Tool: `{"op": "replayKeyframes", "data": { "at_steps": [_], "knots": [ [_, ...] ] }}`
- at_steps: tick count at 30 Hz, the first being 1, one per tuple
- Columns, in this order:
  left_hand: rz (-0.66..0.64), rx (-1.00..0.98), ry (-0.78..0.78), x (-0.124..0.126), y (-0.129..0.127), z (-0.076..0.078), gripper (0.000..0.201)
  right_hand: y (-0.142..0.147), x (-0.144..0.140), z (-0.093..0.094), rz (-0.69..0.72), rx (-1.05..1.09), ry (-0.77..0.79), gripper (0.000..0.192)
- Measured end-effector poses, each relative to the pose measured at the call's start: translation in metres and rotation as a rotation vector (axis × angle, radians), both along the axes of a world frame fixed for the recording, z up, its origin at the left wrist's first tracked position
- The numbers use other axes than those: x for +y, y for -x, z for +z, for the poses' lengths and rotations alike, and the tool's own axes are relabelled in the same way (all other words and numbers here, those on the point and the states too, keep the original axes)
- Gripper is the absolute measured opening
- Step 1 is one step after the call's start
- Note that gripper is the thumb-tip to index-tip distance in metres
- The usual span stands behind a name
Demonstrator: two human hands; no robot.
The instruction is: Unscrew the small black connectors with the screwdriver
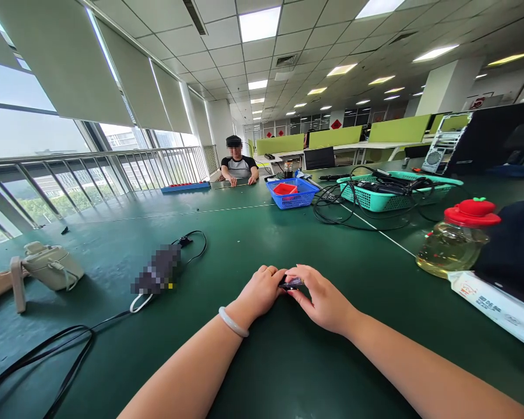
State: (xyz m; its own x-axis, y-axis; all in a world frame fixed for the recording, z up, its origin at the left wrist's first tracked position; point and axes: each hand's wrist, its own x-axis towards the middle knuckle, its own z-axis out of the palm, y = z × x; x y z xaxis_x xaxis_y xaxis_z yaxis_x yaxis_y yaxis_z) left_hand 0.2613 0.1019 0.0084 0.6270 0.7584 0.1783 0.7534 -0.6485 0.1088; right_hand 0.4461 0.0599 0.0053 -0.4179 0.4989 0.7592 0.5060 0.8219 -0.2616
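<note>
We held a small dark clip [290, 283] between both hands over the table [253, 233], near its front edge: left hand [262, 291] pinching one end, right hand [321, 299] the other. Best, we judged, to keep the fingertips close.

Your table [253, 244] wears a matt green cloth-like cover. The baskets, blue [293, 195] and teal [388, 198], look like glossy moulded plastic mesh. The jar [456, 241] beside you is clear and shiny under a glossy red plastic lid [472, 213].
</note>
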Motion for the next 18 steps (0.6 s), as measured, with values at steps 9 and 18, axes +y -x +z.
{"op": "replayKeyframes", "data": {
  "at_steps": [9, 18],
  "knots": [
    [0.014, -0.014, -0.002, -0.007, -0.003, 0.007, 0.03, -0.011, 0.003, -0.001, -0.034, 0.037, 0.169, 0.039],
    [0.032, -0.017, -0.022, -0.006, -0.006, 0.005, 0.031, -0.018, 0.002, 0.003, -0.045, 0.171, 0.137, 0.033]
  ]
}}
